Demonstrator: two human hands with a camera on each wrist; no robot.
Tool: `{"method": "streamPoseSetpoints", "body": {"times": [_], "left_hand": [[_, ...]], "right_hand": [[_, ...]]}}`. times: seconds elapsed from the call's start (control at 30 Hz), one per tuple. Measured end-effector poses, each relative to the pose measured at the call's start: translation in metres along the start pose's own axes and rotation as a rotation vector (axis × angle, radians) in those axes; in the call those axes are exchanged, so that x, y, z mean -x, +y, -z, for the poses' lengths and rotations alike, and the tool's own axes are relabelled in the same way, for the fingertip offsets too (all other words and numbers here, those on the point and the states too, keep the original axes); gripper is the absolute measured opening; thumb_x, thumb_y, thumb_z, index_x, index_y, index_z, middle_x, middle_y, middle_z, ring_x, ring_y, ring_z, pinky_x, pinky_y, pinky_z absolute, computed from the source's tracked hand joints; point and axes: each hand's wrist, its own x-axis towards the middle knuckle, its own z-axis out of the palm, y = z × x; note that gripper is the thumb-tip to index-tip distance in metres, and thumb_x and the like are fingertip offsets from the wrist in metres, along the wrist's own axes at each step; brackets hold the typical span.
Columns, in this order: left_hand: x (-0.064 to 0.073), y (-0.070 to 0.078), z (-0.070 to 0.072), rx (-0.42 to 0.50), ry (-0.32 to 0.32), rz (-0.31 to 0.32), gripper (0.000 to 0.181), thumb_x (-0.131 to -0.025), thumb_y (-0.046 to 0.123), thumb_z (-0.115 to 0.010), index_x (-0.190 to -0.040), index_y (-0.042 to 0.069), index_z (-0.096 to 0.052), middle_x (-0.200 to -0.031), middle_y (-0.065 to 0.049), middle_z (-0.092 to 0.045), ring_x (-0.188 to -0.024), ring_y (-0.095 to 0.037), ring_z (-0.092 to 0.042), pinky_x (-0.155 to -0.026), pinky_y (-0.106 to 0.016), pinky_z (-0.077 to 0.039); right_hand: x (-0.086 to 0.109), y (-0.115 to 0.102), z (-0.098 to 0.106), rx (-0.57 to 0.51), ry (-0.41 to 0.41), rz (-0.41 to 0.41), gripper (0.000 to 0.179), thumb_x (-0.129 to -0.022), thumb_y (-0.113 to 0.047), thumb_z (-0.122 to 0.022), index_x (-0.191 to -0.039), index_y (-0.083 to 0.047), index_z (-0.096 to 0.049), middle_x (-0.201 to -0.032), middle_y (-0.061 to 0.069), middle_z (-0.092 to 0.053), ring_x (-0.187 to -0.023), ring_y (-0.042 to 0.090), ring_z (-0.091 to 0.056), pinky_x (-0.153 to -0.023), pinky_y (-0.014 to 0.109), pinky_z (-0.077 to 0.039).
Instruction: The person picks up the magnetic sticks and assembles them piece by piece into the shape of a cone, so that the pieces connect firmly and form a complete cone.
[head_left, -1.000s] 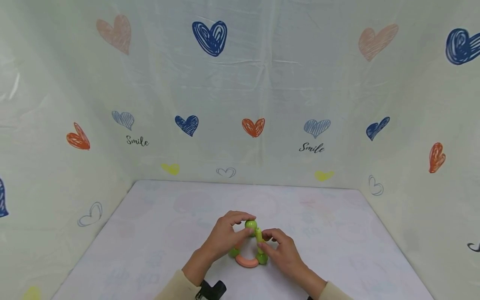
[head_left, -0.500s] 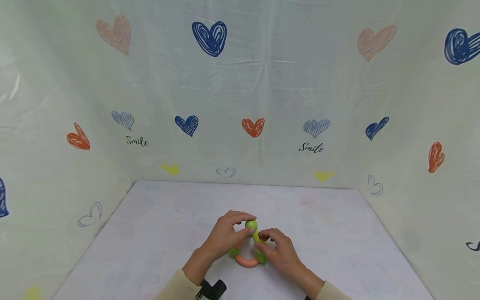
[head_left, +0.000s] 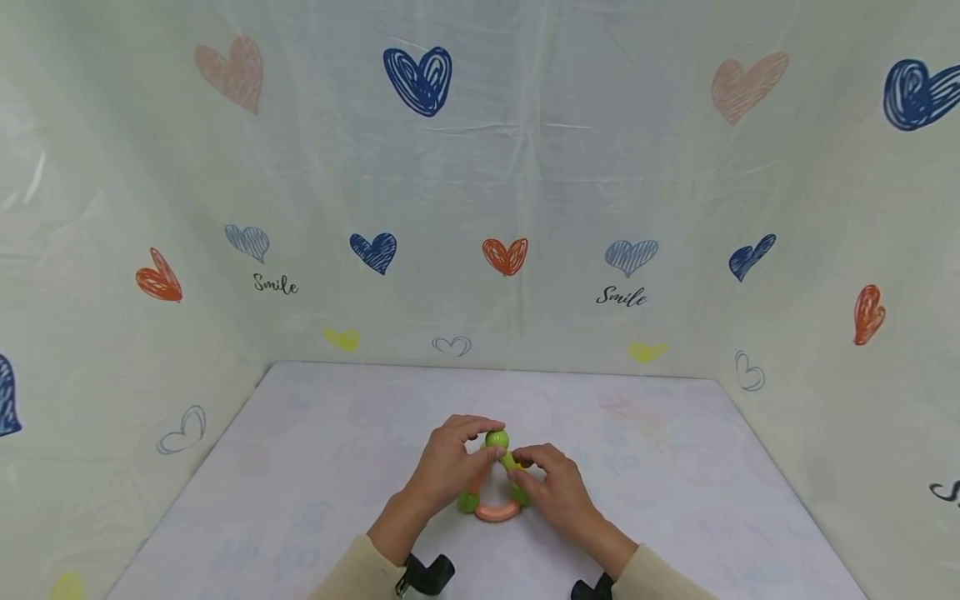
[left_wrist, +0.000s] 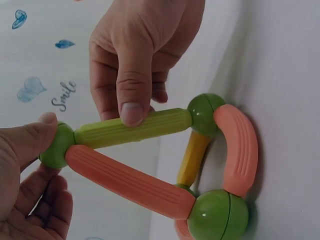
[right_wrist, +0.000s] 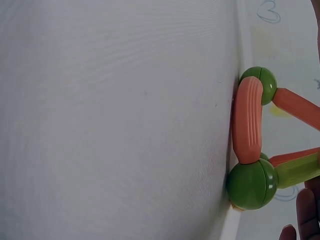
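Note:
A frame of magnetic sticks and green balls stands on the table. My left hand pinches its top ball between thumb and fingers. A yellow-green stick slants from that ball down to a lower green ball; my right hand pinches this stick from the side. From the top ball an orange stick runs to another green ball. A curved orange stick joins the two lower balls along the table. Behind them a yellow stick is partly hidden.
The white tabletop extends around the frame. A pale sheet printed with hearts hangs behind and at both sides. Black wrist camera mounts show below the hands.
The yellow-green stick's upper end swung left, from beside the top ball to meeting it. Both hands and the frame then shifted slightly away from the person.

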Motion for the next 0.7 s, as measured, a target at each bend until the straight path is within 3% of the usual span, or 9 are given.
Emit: {"method": "streamPoseSetpoints", "body": {"times": [0.5, 0.7], "left_hand": [[-0.002, -0.003, 0.001, -0.021, 0.002, -0.001, 0.036, -0.093, 0.027, -0.083, -0.127, 0.021, -0.077, -0.130, 0.003, -0.073, -0.127, -0.022, -0.063, -0.103, -0.052, -0.054], [0.006, -0.013, 0.004, 0.034, 0.016, 0.067, 0.042, -0.094, 0.037, -0.081, -0.133, 0.024, -0.073, -0.139, -0.001, -0.069, -0.130, -0.028, -0.062, -0.103, -0.056, -0.054]], "right_hand": [[-0.004, 0.001, -0.001, -0.040, -0.011, -0.060, 0.022, -0.089, -0.014, -0.085, -0.109, -0.020, -0.079, -0.101, -0.011, -0.072, -0.097, 0.017, -0.069, -0.088, 0.034, -0.055], [-0.003, 0.003, 0.003, -0.062, 0.018, -0.054, 0.020, -0.090, -0.012, -0.084, -0.109, -0.016, -0.080, -0.103, -0.010, -0.074, -0.097, 0.016, -0.069, -0.087, 0.036, -0.055]]}}
